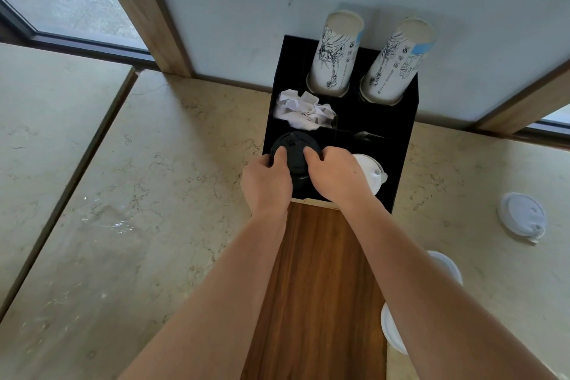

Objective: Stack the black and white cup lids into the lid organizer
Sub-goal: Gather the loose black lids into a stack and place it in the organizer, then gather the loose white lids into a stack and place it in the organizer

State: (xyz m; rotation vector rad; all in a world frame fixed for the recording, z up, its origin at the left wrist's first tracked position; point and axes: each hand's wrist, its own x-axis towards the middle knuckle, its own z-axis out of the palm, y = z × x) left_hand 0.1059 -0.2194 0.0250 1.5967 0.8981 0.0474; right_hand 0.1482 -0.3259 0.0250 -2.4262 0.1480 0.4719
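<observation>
- Left hand and right hand, fingers curled over the black lids, seat them squarely into the organizer's near-left well.
- White lids fill the near-right well, keeping colours apart.
- A loose white lid waits on the counter, right.

Café self-serve counter: paper cups, black lid organizer.

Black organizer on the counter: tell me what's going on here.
A person has both hands on a stack of black lids in the front left slot of the organizer. The left hand holds its left edge and the right hand its right edge. White lids already sit in the front right slot. Three more white lids lie loose on the counter to the right: one far right, two nearer the right arm.
</observation>
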